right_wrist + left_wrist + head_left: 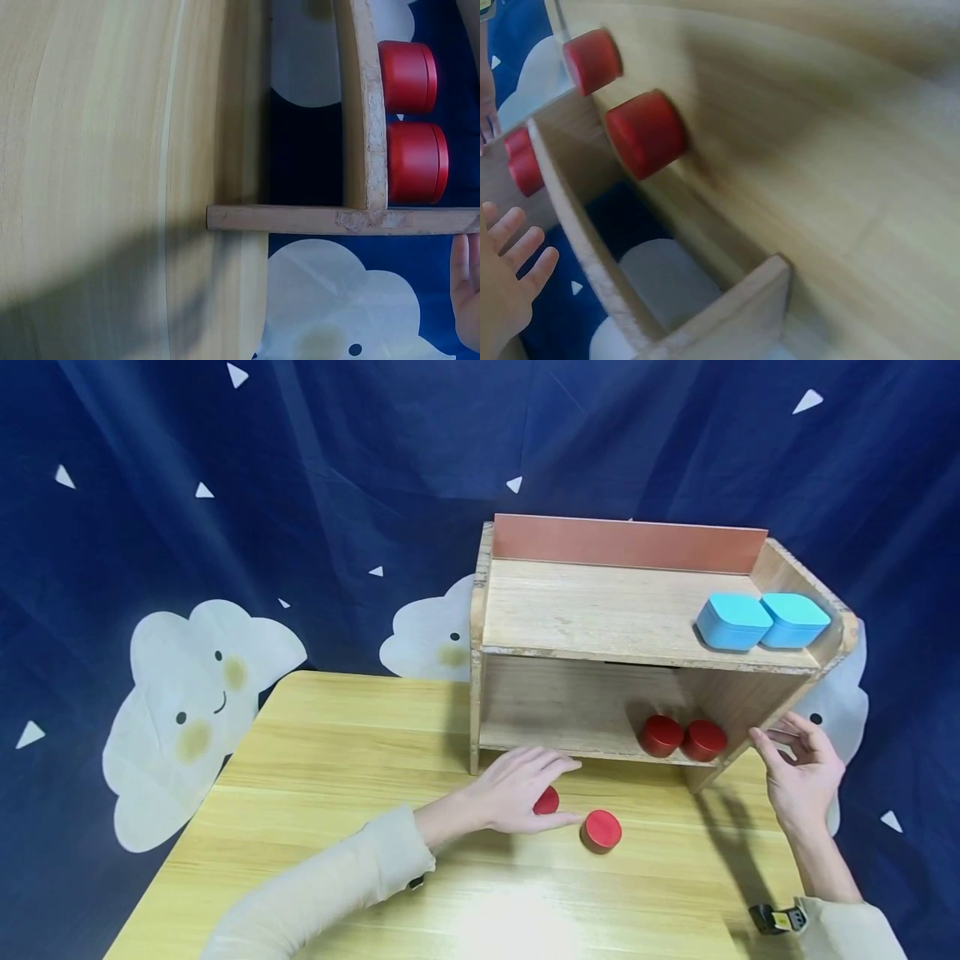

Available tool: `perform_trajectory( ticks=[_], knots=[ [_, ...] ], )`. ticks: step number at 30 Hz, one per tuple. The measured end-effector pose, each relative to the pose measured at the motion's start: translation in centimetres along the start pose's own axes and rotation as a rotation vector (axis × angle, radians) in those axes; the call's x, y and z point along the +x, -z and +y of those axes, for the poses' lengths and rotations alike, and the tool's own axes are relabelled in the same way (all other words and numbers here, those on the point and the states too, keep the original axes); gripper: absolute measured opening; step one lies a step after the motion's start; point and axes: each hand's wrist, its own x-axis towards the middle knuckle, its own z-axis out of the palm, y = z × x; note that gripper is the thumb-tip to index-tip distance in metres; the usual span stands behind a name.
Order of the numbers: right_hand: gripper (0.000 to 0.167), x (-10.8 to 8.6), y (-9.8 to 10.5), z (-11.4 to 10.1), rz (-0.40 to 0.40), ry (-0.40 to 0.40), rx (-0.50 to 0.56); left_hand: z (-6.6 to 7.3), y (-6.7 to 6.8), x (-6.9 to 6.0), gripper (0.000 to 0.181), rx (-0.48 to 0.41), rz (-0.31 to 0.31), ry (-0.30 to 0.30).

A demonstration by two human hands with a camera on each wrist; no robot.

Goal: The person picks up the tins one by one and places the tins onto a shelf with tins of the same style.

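Observation:
Over the table, my left hand [517, 793] hangs with fingers spread above one red round tin [547, 801], which it partly hides; in the left wrist view, fingers and tin stand apart. A second red tin [602, 832] stands just right of the thumb. My right hand [806, 772] is beside the shelf's right side panel, fingers loosely bent and holding nothing, the fingertips at or near the panel edge; contact is unclear. Two more red tins [661, 736] [705, 741] sit side by side on the lower shelf, near its right end.
The wooden shelf unit [600, 657] stands at the back right of the table [337, 727]. Two blue boxes [734, 622] [795, 620] are on its upper level at the right. A dark blue curtain [375, 460] with clouds hangs behind.

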Motion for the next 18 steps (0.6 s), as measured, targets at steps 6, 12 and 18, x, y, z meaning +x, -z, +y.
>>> perform_trajectory(
  ticks=[6,12,18],
  knots=[
    [0.045,-0.1,0.0,-0.1,-0.002,0.0,-0.009,-0.8,-1.6,-1.0,0.072,-0.002,-0.007,0.006],
    [0.045,0.0,0.0,-0.1,0.004,-0.005,-0.016,-1.3,-3.4,-1.9,0.069,0.0,-0.037,0.022],
    [0.045,0.0,0.0,-0.1,0.003,-0.006,-0.024,-1.7,-4.9,-2.6,0.072,0.003,-0.057,0.03]
  ],
)
